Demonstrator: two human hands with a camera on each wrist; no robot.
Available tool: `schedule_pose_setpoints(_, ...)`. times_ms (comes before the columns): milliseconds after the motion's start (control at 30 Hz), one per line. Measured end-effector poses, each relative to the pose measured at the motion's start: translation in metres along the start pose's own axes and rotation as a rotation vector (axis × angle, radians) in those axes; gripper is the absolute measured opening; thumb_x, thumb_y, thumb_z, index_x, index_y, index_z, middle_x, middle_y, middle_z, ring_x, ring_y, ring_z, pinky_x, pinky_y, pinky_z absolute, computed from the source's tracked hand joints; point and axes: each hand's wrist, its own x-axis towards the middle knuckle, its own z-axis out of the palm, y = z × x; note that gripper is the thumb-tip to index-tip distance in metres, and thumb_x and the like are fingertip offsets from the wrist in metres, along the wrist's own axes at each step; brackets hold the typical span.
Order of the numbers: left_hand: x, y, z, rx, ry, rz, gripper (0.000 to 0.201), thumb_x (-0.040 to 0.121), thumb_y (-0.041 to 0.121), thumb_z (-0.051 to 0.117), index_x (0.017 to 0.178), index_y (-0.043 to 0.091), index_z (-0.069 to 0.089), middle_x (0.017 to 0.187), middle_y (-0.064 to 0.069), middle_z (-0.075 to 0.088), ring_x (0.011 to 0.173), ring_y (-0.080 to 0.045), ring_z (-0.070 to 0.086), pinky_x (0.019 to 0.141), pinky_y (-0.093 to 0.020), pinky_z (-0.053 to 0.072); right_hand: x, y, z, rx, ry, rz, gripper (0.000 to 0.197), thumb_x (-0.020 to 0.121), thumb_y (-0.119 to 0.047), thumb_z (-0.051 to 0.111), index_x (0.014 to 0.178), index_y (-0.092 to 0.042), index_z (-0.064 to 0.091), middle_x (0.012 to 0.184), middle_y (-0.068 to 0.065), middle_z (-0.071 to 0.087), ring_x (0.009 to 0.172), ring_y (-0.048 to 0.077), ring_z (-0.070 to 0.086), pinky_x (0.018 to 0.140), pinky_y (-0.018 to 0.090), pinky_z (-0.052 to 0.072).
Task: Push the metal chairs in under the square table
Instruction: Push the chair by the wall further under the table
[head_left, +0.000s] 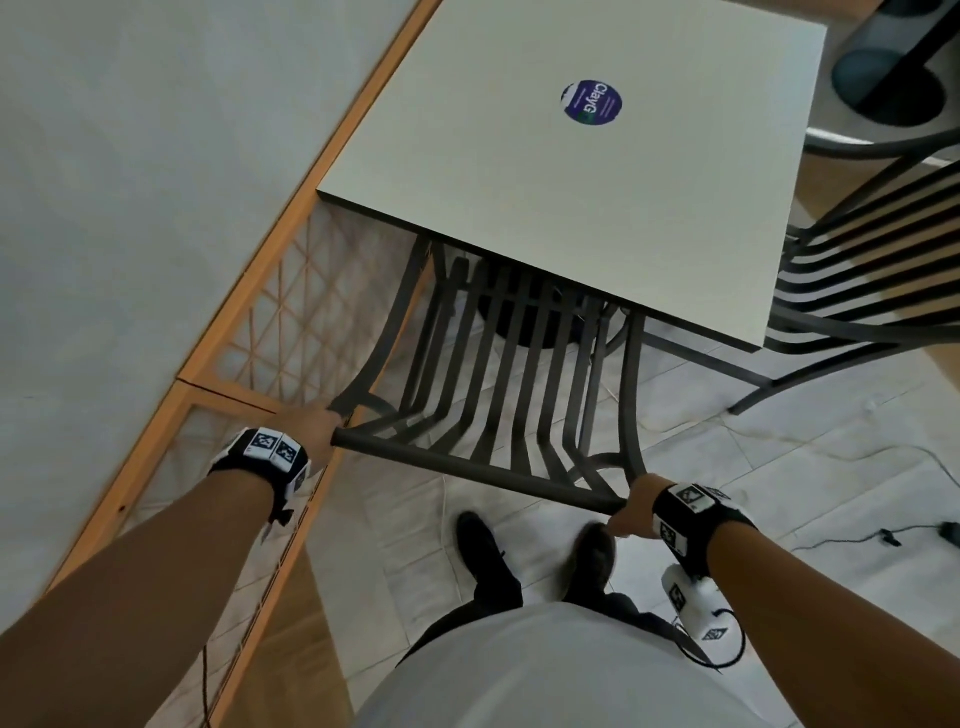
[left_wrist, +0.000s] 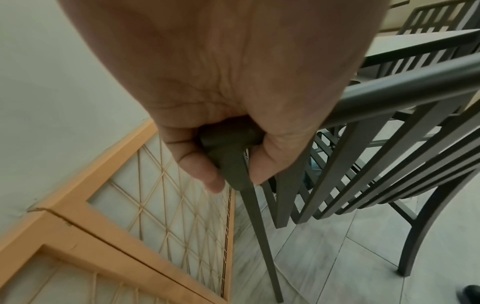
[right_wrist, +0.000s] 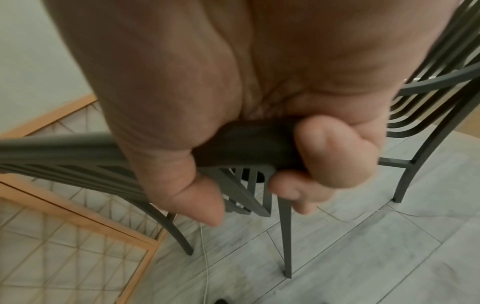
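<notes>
Chair: near metal chair (head_left: 498, 374) sits at desk's front edge, seat partly under the square desk (head_left: 597, 171), backrest towards the person.
Hands: left hand (head_left: 311, 423) wraps the left end of the top rail (head_left: 467, 467), right hand (head_left: 636, 506) wraps the right end. Both clenched on the rail.
Why: grip at both ends likely keeps the push straight, no yaw.
Side: wooden lattice screen (head_left: 270, 322) just left of chair, tight clearance.
Other chair: second chair (head_left: 857, 260) at desk's right side, seat only partly under.
Progress: near chair looks mostly in.

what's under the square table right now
Under the square table, the front of the metal chair held by the left hand and right hand, plus a dark round base. The tabletop hides the rest.
</notes>
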Motion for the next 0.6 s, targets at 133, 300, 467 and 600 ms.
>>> schedule_pose_setpoints(133,0.005,-0.010,-0.005,-0.013,0.014,-0.042,0.021,0.095,0.017,0.050,0.112,0.023,0.061,0.106,0.001,0.056,0.087,-0.021,0.059,0.079,-0.034,0.053,-0.005,-0.012,0.009,0.008,-0.026,-0.031,0.030,0.072,-0.046,0.067,0.074,-0.019,0.054,0.075,-0.001,0.060,0.067,0.017,0.061,0.059,0.024,0.048)
schedule_pose_setpoints(300,0.010,-0.027,-0.007,0.010,0.022,-0.074,0.025,0.092,0.017,0.055,0.115,0.022,0.064,0.118,-0.002,0.056,0.085,-0.021,0.054,0.076,-0.033,0.050,-0.009,-0.033,0.026,-0.043,-0.039,-0.062,0.030,0.076,-0.047,0.060,0.067,-0.021,0.049,0.073,-0.001,0.057,0.062,0.015,0.058,0.059,0.023,0.048)
schedule_pose_setpoints(467,0.011,-0.031,-0.007,0.021,0.029,-0.098,0.024,0.093,0.015,0.054,0.114,0.020,0.063,0.100,0.002,0.043,0.084,-0.020,0.052,0.074,-0.031,0.048,-0.008,-0.037,0.032,-0.047,-0.060,-0.081,0.032,0.073,-0.050,0.061,0.066,-0.021,0.050,0.074,-0.001,0.056,0.063,0.017,0.056,0.060,0.023,0.046)
schedule_pose_setpoints(600,0.013,-0.031,-0.007,0.009,0.020,-0.112,0.020,0.091,0.016,0.055,0.109,0.020,0.063,0.097,0.000,0.045,0.082,-0.022,0.054,0.072,-0.033,0.048,-0.011,-0.034,0.027,0.000,-0.036,-0.075,0.031,0.073,-0.048,0.066,0.068,-0.021,0.051,0.072,-0.002,0.058,0.060,0.015,0.056,0.056,0.022,0.043)
